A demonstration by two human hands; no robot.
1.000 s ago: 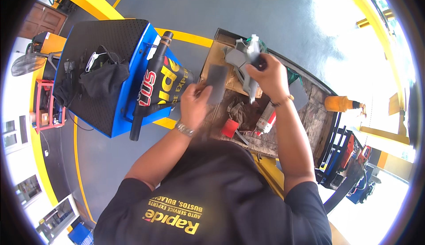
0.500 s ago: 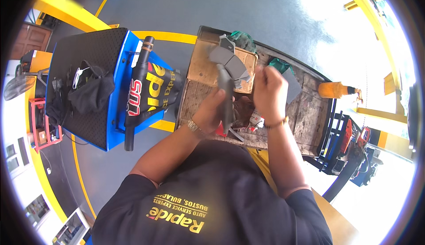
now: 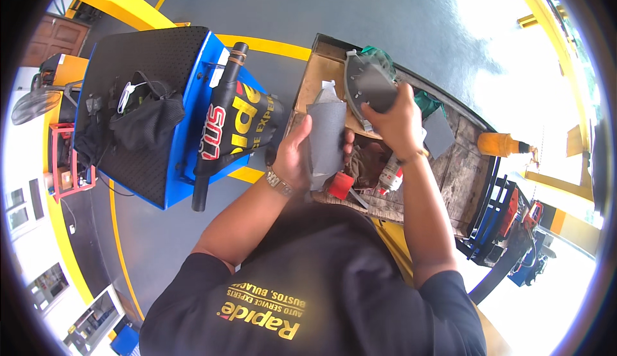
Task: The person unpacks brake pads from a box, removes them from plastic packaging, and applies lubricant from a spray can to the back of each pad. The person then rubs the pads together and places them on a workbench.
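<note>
My left hand [image 3: 295,157] is closed around a grey, slightly curled sheet that looks like sandpaper [image 3: 328,134], thumb on one side and fingertips on the other. My right hand [image 3: 398,124] grips a brake pad [image 3: 376,86], tilted, with its dark backing plate showing. A pale metal tab [image 3: 328,87] shows just beyond the sheet; what it belongs to is mostly hidden. Below both hands is a cardboard box [image 3: 316,76] on a worn wooden tabletop [image 3: 453,179].
Another grey sheet [image 3: 439,134] and green cloth [image 3: 427,103] lie right of the box. A red-and-white container [image 3: 390,176] and a red piece [image 3: 340,185] lie nearer me. An orange bottle [image 3: 498,144] stands at the right edge. Left is a blue cabinet [image 3: 177,163].
My right hand has taken hold of the brake pad and lifted it off the box. The sheet in my left hand has turned from edge-on to show its broad face.
</note>
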